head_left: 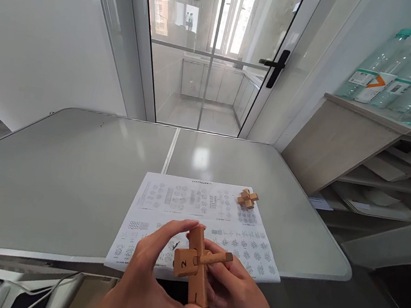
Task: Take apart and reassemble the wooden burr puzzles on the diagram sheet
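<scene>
A wooden interlocking puzzle [195,270] is held up over the table's near edge. Its long upright bar bears a "1", a block on its left side bears a "2", and a thin rounded peg sticks out to the right. My left hand [152,274] grips the long bar between fingers at the top and thumb at the bottom. Behind and to the right, my right hand [235,285] has its fingers closed against the puzzle; some fingertips are hidden by it. Under both lies a printed instruction sheet [184,199] with rows of small diagrams.
A small assembled wooden puzzle [247,199] sits on the sheet's far right corner. The grey table [52,178] reaches to a glass door [206,93]. Clear bottles [385,72] stand on a shelf unit [358,129] at right. Cables [44,294] lie below the near left edge.
</scene>
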`<state>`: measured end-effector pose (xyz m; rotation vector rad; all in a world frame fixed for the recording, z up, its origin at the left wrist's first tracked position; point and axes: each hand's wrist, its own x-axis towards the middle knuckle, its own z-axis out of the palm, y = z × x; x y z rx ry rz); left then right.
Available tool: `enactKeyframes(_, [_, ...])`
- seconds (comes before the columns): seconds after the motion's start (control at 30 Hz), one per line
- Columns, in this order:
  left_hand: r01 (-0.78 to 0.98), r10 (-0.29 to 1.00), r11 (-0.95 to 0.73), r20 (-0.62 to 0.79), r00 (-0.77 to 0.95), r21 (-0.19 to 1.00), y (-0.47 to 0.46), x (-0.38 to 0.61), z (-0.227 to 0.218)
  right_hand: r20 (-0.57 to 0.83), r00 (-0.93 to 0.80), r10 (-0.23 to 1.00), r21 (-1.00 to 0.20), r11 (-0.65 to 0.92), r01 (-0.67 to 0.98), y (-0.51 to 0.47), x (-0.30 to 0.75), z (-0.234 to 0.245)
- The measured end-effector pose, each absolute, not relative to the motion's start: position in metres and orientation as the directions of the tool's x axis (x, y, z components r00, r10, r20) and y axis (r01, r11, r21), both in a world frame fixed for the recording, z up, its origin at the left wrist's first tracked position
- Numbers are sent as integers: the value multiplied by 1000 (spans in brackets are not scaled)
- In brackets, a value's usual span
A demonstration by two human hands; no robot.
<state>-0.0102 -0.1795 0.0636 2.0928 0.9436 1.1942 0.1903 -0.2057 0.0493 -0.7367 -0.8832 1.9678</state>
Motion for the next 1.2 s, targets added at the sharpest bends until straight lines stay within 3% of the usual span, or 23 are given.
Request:
enactKeyframes(0.23, [266,799,-584,486,353,767,-181,-9,68,-259,-458,850,-799,-455,-393,-210,191,67])
enactKeyframes(0.5, [292,832,-535,435,345,793,-178,-8,75,-214,-359,909,-764,-384,-518,-207,191,61])
enactKeyframes(0.67, [230,831,-508,401,386,830,-178,-14,69,-252,-344,904,-686,-418,-595,-207,191,61])
enactKeyframes(0.87, [364,747,-657,505,432,660,-172,-12,66,-263,-353,898,-625,-438,-647,-206,190,58])
enactKeyframes(1.03, [363,625,-780,629,461,509,-167,-8,66,-245,-386,889,-592,-453,-667,-207,190,56])
enactKeyframes(1.2, [351,612,-791,659,438,502,-170,-12,62,-221,-405,888,-540,-457,-707,-209,189,62])
